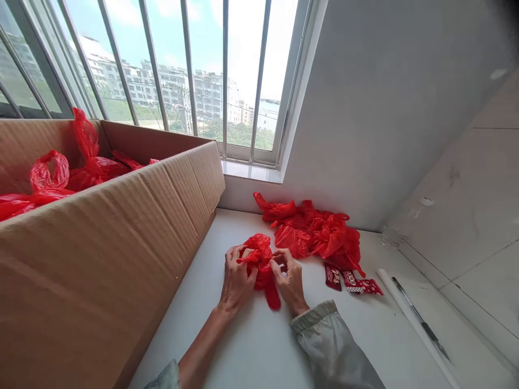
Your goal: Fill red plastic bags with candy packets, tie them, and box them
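A crumpled red plastic bag sits on the white tabletop between my two hands, its top bunched and one strip hanging toward me. My left hand is closed on the bag's left side, fingers curled into the plastic. On the other side, my right hand has its thumb and fingers bent together against the bag, pinching the plastic. What is inside the bag is hidden. Just beyond my right hand lies a heap of red plastic bags, with small dark red printed packets at its near edge.
At left, a large open cardboard box holds several knotted red bags. A white roll and a pen lie at right. Against the wall stands a clear bottle. Behind is a barred window.
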A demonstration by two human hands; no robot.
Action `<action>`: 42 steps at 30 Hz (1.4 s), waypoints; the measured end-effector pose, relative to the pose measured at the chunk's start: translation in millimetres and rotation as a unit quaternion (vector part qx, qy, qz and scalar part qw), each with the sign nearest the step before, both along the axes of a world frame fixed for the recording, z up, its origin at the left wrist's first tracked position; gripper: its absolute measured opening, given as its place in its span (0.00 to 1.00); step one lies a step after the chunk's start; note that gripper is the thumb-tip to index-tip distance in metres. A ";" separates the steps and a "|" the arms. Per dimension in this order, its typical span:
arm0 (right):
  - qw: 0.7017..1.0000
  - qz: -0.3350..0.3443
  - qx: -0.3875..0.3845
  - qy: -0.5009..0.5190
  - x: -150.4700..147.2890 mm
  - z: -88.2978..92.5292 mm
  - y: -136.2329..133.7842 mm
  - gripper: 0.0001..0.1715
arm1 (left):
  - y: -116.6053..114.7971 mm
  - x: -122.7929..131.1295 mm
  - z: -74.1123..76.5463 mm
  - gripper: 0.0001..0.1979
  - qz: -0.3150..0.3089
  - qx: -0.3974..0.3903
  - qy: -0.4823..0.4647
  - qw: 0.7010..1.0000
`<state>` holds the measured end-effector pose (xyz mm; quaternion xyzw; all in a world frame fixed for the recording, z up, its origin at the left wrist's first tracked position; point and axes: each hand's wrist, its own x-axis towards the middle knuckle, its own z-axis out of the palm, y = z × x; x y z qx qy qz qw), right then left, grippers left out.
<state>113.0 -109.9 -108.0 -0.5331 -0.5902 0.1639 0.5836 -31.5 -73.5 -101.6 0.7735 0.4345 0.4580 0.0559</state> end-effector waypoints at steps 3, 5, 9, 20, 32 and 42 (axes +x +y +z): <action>1.000 0.004 -0.009 0.017 0.0 -0.5 -1.0 0.13 | 4.1 -3.3 0.6 0.18 -0.001 0.004 -0.016 1.000; 1.000 -0.018 0.008 -0.013 0.1 -1.1 -0.1 0.20 | 5.8 -4.0 0.4 0.22 -0.008 0.010 -0.023 1.000; 0.989 -0.048 0.041 -0.134 0.7 -1.0 2.5 0.39 | 6.8 -3.2 -0.4 0.25 -0.042 0.023 -0.019 0.999; 0.987 -0.105 0.044 -0.110 3.1 1.5 1.4 0.06 | -19.8 -2.9 19.2 0.11 -0.109 0.109 0.015 0.988; 0.969 -0.206 0.004 0.137 27.2 -14.0 11.4 0.16 | -9.3 -9.2 7.8 0.10 0.014 0.053 -0.092 0.994; 0.945 -0.177 0.013 0.274 26.3 -15.8 13.4 0.24 | -23.7 -9.0 11.2 0.15 0.037 0.059 -0.174 0.982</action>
